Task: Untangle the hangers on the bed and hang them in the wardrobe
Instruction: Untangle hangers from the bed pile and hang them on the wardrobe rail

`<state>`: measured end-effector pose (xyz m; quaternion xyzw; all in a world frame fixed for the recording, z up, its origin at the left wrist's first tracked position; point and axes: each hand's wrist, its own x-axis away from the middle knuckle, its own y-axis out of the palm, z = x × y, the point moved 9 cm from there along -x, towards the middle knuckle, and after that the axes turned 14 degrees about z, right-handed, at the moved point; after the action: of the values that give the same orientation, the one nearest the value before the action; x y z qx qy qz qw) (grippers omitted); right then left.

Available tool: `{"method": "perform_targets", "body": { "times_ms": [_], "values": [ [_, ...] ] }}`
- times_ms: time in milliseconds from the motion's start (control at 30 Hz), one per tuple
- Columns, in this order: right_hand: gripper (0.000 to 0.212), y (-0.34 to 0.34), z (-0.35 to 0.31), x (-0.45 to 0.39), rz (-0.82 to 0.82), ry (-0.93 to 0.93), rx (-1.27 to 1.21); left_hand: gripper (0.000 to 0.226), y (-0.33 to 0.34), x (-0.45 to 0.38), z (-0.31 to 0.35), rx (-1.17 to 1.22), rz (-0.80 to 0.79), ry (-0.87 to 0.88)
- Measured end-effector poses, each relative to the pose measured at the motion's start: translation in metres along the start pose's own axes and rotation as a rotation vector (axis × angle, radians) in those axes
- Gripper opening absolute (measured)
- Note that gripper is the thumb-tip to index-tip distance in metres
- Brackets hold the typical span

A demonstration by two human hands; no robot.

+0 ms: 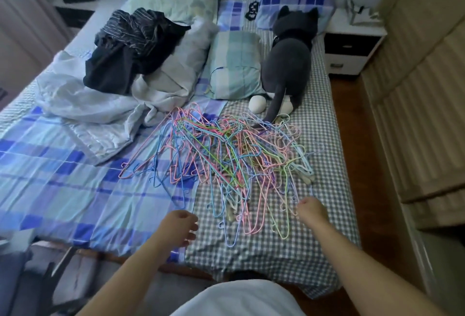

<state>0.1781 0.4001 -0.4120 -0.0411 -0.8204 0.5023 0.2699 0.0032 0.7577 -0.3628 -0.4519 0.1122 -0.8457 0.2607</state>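
A tangled heap of thin wire hangers (226,162) in pink, blue, green and white lies in the middle of the bed (251,252). My left hand (180,225) hovers over the sheet just left of the heap's near edge, fingers loosely curled, holding nothing. My right hand (310,208) reaches the heap's near right edge, its fingers curled downward among the hanger wires; whether it grips one cannot be told. The wardrobe is not clearly in view.
Crumpled bedding (88,104) and dark clothes (130,46) lie at the left back. Pillows (234,64) and a grey plush cat (289,59) lie behind the hangers. A nightstand (349,44) stands at the right, beside ribbed panelling (415,89) along the wooden floor.
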Motion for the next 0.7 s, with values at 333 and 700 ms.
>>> {"method": "perform_targets", "body": {
  "times_ms": [333,700],
  "values": [
    [0.017,0.051,-0.019,-0.041,-0.322,0.087,-0.154,0.015,0.036,-0.037,0.036,-0.036,-0.082,-0.083],
    [0.037,0.036,-0.13,0.057,-0.324,-0.288,-0.453,0.036,0.119,-0.035,0.122,-0.038,-0.432,0.046]
  ]
}}
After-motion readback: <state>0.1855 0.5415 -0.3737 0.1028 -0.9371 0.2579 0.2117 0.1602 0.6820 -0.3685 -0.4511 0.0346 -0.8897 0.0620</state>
